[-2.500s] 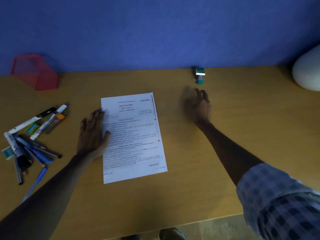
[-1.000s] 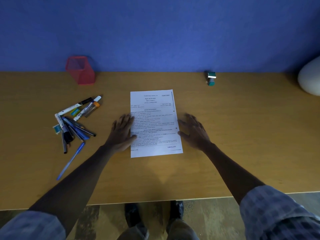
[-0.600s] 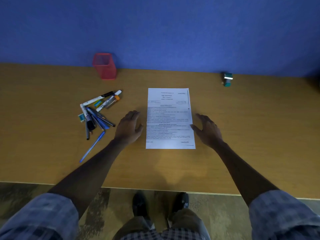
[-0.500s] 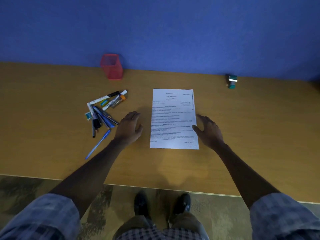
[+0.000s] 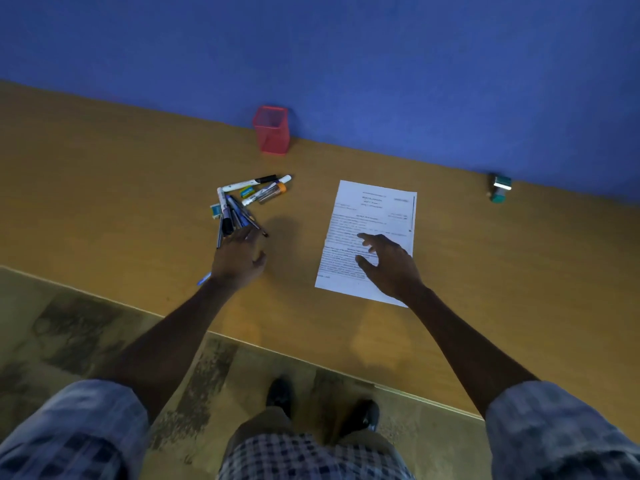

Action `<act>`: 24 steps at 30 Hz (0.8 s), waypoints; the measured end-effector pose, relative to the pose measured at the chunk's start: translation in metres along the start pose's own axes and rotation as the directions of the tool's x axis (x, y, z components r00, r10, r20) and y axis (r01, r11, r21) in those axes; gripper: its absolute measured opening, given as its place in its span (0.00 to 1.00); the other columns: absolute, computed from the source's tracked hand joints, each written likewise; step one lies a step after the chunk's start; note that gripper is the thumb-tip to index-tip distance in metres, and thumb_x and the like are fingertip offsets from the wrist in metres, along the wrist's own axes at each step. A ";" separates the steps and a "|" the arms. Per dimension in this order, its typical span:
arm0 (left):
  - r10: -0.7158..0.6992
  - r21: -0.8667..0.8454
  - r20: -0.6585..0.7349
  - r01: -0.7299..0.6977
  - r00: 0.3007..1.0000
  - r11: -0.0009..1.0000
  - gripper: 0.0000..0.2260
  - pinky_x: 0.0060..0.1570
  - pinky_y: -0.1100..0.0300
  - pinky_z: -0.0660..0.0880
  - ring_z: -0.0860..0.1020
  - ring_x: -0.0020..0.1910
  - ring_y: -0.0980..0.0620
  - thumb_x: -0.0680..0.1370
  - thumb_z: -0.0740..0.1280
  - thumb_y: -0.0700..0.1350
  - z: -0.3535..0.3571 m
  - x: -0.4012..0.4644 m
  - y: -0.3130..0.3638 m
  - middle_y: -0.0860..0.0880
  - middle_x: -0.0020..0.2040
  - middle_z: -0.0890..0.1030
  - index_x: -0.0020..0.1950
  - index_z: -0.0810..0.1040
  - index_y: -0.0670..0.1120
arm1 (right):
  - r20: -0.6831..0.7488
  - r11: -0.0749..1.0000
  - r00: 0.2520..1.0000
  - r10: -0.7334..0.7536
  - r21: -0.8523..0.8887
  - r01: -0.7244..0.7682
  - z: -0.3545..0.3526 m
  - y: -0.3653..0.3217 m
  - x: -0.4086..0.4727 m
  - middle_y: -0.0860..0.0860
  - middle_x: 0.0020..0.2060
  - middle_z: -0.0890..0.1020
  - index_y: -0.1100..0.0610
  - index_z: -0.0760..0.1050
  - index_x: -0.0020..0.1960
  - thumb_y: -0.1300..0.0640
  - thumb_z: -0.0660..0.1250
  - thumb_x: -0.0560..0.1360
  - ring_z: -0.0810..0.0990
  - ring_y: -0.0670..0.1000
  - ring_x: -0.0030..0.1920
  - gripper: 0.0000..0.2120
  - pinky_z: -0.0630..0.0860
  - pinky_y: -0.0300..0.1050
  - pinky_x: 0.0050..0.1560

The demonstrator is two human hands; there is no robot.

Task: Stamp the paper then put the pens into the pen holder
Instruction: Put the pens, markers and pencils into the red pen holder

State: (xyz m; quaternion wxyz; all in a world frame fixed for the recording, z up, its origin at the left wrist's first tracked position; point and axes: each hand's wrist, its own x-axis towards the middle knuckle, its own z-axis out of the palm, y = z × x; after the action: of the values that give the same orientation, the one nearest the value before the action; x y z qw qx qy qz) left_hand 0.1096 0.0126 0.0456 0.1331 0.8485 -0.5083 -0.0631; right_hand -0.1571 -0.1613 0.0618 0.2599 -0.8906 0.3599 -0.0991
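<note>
On the long wooden desk (image 5: pixel 485 271), the white printed sheet of paper (image 5: pixel 372 220) lies flat toward the middle, its lower edge a little back from the desk's front edge. The right hand (image 5: pixel 388 265) is over the sheet's lower right part with fingers spread and loosely bent, holding nothing; whether it touches the paper cannot be told. Half a second ago this hand rested on the desk just beside the sheet's right edge; it has since come across onto the paper.

The left hand (image 5: pixel 239 259) has gone the other way. It was lying on bare wood between the paper and the scattered heap of pens and markers (image 5: pixel 242 206); now its fingertips reach the near end of that heap, over the dark pens. The fingers are extended and slightly curved, and it is unclear whether they have closed on any pen. A blue ballpoint pen (image 5: pixel 204 279) shows from under the wrist.

The heap itself lies as before, to the left of the paper. The red mesh pen holder (image 5: pixel 272 129) stands upright at the desk's back edge against the blue wall (image 5: pixel 346 64), behind the heap, with no pens visible in it. The small green and white stamp (image 5: pixel 500 188) sits at the back edge well to the right of the paper, where it was earlier.
</note>
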 end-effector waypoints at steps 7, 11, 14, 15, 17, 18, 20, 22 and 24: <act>-0.073 0.055 -0.046 0.076 0.996 0.996 0.18 0.53 0.46 0.73 0.74 0.61 0.39 0.73 0.67 0.41 -0.008 0.002 -0.024 0.42 0.62 0.76 0.63 0.74 0.40 | 0.044 0.997 0.997 -0.071 0.020 0.070 0.017 -0.041 0.029 0.49 0.60 0.79 0.50 0.70 0.70 0.50 0.65 0.78 0.78 0.50 0.58 0.21 0.75 0.48 0.56; -0.050 0.056 -0.070 0.054 0.996 0.997 0.14 0.51 0.46 0.73 0.75 0.59 0.39 0.73 0.63 0.35 -0.008 0.015 -0.046 0.42 0.58 0.78 0.59 0.75 0.40 | 0.055 0.997 0.996 -0.068 0.051 0.066 0.032 -0.066 0.046 0.49 0.59 0.79 0.50 0.70 0.70 0.50 0.65 0.77 0.78 0.51 0.57 0.22 0.75 0.48 0.55; -0.011 0.062 -0.060 0.015 0.998 0.998 0.17 0.53 0.46 0.72 0.74 0.60 0.39 0.73 0.63 0.34 -0.011 0.027 -0.061 0.42 0.59 0.78 0.61 0.75 0.41 | 0.092 0.997 0.995 -0.048 0.061 0.042 0.049 -0.086 0.062 0.49 0.60 0.79 0.50 0.70 0.71 0.50 0.66 0.77 0.79 0.51 0.57 0.23 0.76 0.49 0.55; 0.005 0.062 -0.043 -0.002 0.999 0.998 0.19 0.56 0.46 0.71 0.74 0.62 0.39 0.72 0.63 0.33 -0.011 0.031 -0.065 0.42 0.61 0.77 0.63 0.75 0.41 | 0.103 0.997 0.994 -0.045 0.064 0.038 0.055 -0.091 0.067 0.49 0.60 0.79 0.50 0.69 0.71 0.49 0.66 0.76 0.79 0.52 0.57 0.23 0.76 0.50 0.55; 0.041 0.048 -0.003 -0.041 0.999 0.998 0.24 0.62 0.46 0.68 0.71 0.66 0.40 0.70 0.63 0.33 -0.011 0.039 -0.071 0.42 0.65 0.75 0.67 0.74 0.42 | 0.127 0.998 0.991 -0.042 0.055 0.035 0.066 -0.099 0.077 0.50 0.60 0.79 0.50 0.69 0.71 0.49 0.66 0.76 0.79 0.53 0.58 0.24 0.77 0.52 0.56; 0.062 0.045 0.017 -0.062 0.998 0.997 0.26 0.64 0.46 0.67 0.70 0.68 0.40 0.70 0.63 0.32 -0.012 0.043 -0.073 0.42 0.66 0.74 0.68 0.74 0.42 | 0.141 0.998 0.989 -0.042 0.046 0.035 0.071 -0.103 0.083 0.50 0.61 0.78 0.50 0.69 0.71 0.49 0.66 0.76 0.79 0.53 0.58 0.24 0.77 0.52 0.56; 0.104 0.053 0.048 -0.106 0.993 0.993 0.28 0.65 0.47 0.65 0.69 0.69 0.41 0.69 0.63 0.32 -0.012 0.051 -0.077 0.42 0.67 0.73 0.69 0.74 0.44 | 0.171 0.999 0.984 -0.047 0.031 0.042 0.080 -0.110 0.092 0.51 0.62 0.78 0.50 0.69 0.71 0.50 0.66 0.76 0.78 0.54 0.59 0.24 0.76 0.50 0.56; 0.145 0.069 0.070 -0.149 0.987 0.986 0.26 0.66 0.47 0.65 0.69 0.69 0.41 0.70 0.64 0.32 -0.010 0.058 -0.079 0.42 0.68 0.73 0.68 0.75 0.45 | 0.191 0.999 0.981 -0.045 0.013 0.044 0.086 -0.116 0.101 0.52 0.62 0.78 0.51 0.69 0.71 0.50 0.65 0.77 0.78 0.55 0.60 0.24 0.74 0.50 0.57; 0.173 0.083 0.100 -0.182 0.980 0.980 0.24 0.66 0.47 0.64 0.69 0.70 0.41 0.71 0.65 0.33 -0.007 0.064 -0.081 0.42 0.68 0.73 0.67 0.76 0.45 | 0.207 0.999 0.978 -0.035 -0.033 0.043 0.092 -0.122 0.109 0.53 0.63 0.77 0.52 0.68 0.72 0.51 0.64 0.78 0.77 0.56 0.61 0.23 0.73 0.49 0.59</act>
State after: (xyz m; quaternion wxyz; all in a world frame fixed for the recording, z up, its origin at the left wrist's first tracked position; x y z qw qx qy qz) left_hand 0.2108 -0.0064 0.0307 0.0754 0.8011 -0.5900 -0.0668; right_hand 0.0269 -0.1271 0.0476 0.2772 -0.9076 0.3154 -0.0044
